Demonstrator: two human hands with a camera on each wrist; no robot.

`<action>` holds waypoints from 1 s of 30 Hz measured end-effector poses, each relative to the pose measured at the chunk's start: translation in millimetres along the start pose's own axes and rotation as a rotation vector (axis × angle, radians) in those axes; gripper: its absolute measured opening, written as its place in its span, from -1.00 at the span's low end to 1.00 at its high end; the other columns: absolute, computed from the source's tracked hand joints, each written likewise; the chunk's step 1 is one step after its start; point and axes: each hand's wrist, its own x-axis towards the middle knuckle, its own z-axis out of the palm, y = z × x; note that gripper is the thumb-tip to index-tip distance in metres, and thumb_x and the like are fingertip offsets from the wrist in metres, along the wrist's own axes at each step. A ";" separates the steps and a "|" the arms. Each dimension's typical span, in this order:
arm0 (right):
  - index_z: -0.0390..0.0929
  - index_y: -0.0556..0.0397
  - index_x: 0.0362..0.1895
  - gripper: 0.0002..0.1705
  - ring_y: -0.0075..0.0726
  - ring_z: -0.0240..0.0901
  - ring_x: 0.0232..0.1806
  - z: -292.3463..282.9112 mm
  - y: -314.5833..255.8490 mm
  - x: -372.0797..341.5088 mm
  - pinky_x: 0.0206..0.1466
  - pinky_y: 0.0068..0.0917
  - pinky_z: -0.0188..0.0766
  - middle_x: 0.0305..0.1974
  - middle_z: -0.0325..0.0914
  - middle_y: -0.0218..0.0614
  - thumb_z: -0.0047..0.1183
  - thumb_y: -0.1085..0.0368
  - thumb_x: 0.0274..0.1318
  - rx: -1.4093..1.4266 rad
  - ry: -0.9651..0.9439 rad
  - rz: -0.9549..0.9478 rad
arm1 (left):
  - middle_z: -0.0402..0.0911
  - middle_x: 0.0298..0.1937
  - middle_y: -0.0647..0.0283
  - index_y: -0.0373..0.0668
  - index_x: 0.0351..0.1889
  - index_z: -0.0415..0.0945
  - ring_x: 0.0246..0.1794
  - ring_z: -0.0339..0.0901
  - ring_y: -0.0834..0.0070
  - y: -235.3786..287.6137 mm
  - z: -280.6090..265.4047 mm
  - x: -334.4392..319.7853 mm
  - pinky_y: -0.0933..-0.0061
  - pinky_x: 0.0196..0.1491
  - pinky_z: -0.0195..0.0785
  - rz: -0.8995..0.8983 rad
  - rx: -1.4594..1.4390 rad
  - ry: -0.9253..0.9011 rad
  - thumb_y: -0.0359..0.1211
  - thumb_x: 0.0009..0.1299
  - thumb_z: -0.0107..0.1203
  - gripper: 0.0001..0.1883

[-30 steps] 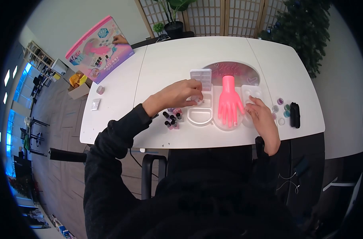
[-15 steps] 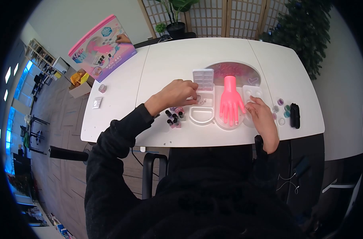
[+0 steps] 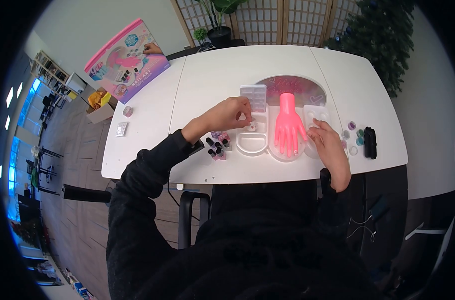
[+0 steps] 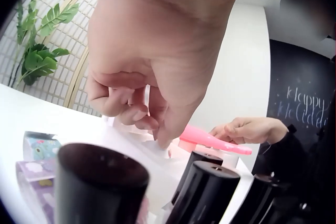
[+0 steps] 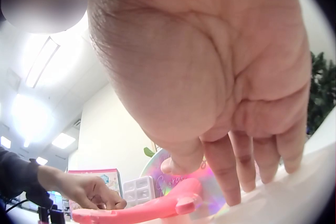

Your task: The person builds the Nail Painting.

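Observation:
My left hand (image 3: 231,115) is over the upper compartment of the white tray (image 3: 252,154), thumb and forefinger pinching at a small clear container with reddish specks (image 3: 253,126); in the left wrist view the fingers hide most of it. My right hand (image 3: 330,150) rests on the white palette (image 3: 315,112) at the tray's right, its fingers (image 5: 223,174) straight and pointing down. Between the hands lies a pink model hand (image 3: 288,127), fingers towards me, with a small light patch on one nail. A lidded grid case (image 3: 254,96) stands up behind my left hand.
Several black-capped nail polish bottles (image 3: 218,149) stand left of the tray. To the right are small colored pots (image 3: 360,137) and a black case (image 3: 370,143). A nail art box (image 3: 127,62), a small jar (image 3: 128,111) and a packet (image 3: 121,129) sit at the left.
The left hand has lifted its fingers slightly and drawn them together above the compartment; the small clear container shows more beneath them. The right hand has stayed on the palette.

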 end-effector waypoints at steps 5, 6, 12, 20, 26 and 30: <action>0.69 0.37 -0.04 -0.61 0.31 0.63 0.07 0.4 1.8 -0.6 0.16 -0.14 0.53 0.32 0.50 0.21 0.11 0.19 0.47 0.014 -0.002 -0.002 | 0.71 -0.18 0.23 -0.23 -0.26 0.77 -0.28 0.67 0.42 -7.0 -3.3 0.2 0.38 -0.22 0.55 -0.028 -0.165 -0.003 -0.44 0.31 0.38 -0.91; 0.69 0.37 -0.04 -0.61 0.31 0.63 0.07 0.3 2.1 -0.7 0.16 -0.14 0.53 0.32 0.50 0.21 0.11 0.19 0.47 0.015 -0.002 -0.001 | 0.71 -0.18 0.23 -0.23 -0.26 0.77 -0.28 0.67 0.42 -7.1 -2.4 0.0 0.38 -0.22 0.55 -0.028 -0.165 -0.004 -0.44 0.31 0.38 -0.91; 0.69 0.38 -0.03 -0.61 0.31 0.63 0.08 -0.7 2.0 -0.9 0.18 -0.13 0.53 0.33 0.50 0.20 0.11 0.20 0.46 0.008 -0.008 -0.005 | 0.70 -0.24 0.27 -0.12 -0.15 0.77 -0.33 0.66 0.40 17.9 -8.0 1.3 0.36 -0.23 0.54 -0.131 0.152 -0.069 -0.38 0.34 0.39 -0.85; 0.69 0.36 -0.01 -0.65 0.30 0.54 0.27 -0.8 1.2 -1.5 0.28 -0.14 0.49 0.35 0.49 0.20 0.13 0.24 0.43 0.009 -0.026 0.015 | 0.53 0.02 0.27 -0.11 -0.22 0.74 -0.04 0.62 0.26 12.3 -6.2 4.8 0.23 -0.02 0.56 0.197 0.341 -0.125 -0.41 0.28 0.40 -0.87; 0.69 0.37 -0.01 -0.63 0.31 0.51 0.30 -1.9 0.3 -1.6 0.28 -0.12 0.49 0.33 0.50 0.21 0.14 0.23 0.43 -0.007 -0.028 0.011 | 0.55 0.04 0.20 -0.25 -0.34 0.68 0.02 0.59 0.19 7.1 -12.3 6.9 0.24 0.07 0.52 0.355 0.345 -0.143 -0.48 0.25 0.38 -0.91; 0.68 0.38 -0.01 -0.62 0.32 0.48 0.33 -1.7 0.0 -2.0 0.30 -0.12 0.48 0.33 0.50 0.21 0.14 0.22 0.43 0.017 -0.026 0.027 | 0.58 0.00 0.24 -0.21 -0.34 0.71 0.00 0.59 0.21 2.5 -2.5 2.9 0.23 0.07 0.52 0.346 0.417 -0.169 -0.48 0.26 0.35 -0.94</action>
